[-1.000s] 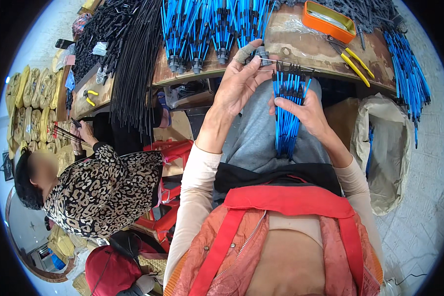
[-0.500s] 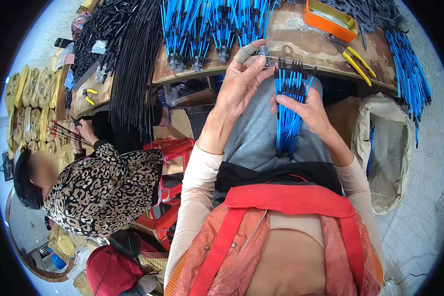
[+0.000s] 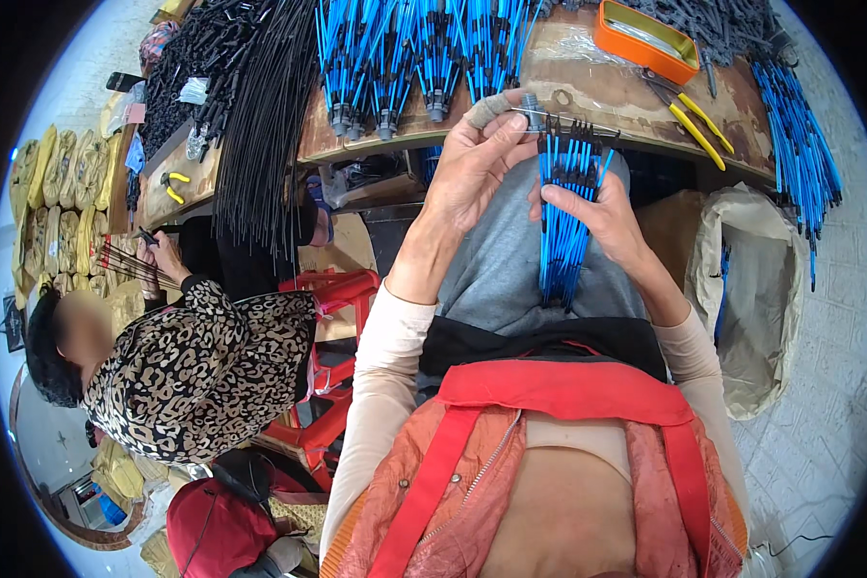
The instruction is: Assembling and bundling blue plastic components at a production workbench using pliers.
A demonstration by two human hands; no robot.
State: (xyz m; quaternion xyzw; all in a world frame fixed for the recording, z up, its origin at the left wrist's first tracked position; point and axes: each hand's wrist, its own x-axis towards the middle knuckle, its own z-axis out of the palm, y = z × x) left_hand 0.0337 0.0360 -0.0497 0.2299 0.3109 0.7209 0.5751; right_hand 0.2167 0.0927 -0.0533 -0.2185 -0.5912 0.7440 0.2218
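1. Sitting far right on the wooden table (image 3: 588,91) is an orange rectangular tin (image 3: 645,40), open at the top, and just near of it lie yellow-handled pliers (image 3: 689,116).
2. At the right, beside the table, hangs a pale sack (image 3: 756,289), slack and open-mouthed; yellow packed bundles (image 3: 53,207) are stacked at the far left.
3. A bunch of blue rods (image 3: 564,217) runs with its long axis far to near, black-tipped ends pointing far toward the table edge, near ends resting over the grey lap.
4. The left hand (image 3: 477,169), one finger wrapped in tape, has its grip pinched together on a small metal piece (image 3: 535,108) at the far end of the rods.
5. The right hand (image 3: 597,212) has its grip curled shut around the bunch, just below the tips.
6. More blue rods (image 3: 424,48) lie fanned across the table; black rods (image 3: 260,125) hang at the left, near a seated person in a spotted top (image 3: 202,371).
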